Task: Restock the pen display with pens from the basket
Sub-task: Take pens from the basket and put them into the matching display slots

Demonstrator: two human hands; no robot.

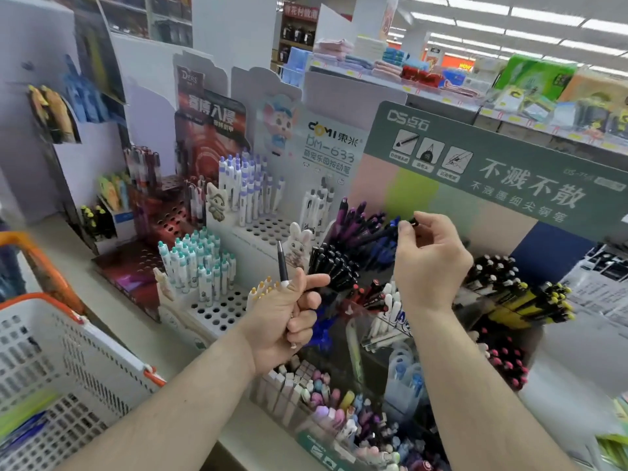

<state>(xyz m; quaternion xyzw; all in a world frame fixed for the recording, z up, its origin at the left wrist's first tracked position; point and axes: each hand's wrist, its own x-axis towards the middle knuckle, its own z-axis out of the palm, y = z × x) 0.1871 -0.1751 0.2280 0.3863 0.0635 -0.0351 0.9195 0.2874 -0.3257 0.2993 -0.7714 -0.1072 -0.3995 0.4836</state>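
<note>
you were mid-restock: your left hand [289, 311] had its grip curled round a few dark pens [282, 265], one standing up above the fist at centre frame, while your right hand [430, 263] pinched the end of a dark pen [409, 222] between thumb and fingertip, just above the cluster of purple and blue pens [360, 226] in the pen display [339, 266]. judging by that, you were seating one pen into its group — the next move called for lining the tip up with a free slot among tightly packed barrels and pushing it down without knocking its neighbours.

the white basket [68, 362] with orange trim sat at the lower left of the frame, resting on the pale counter [136, 321], well apart from both hands. behind the display, at the upper right, store shelves [475, 96] carried folded goods and packets under strip lights — an ordinary shop aisle.
</note>
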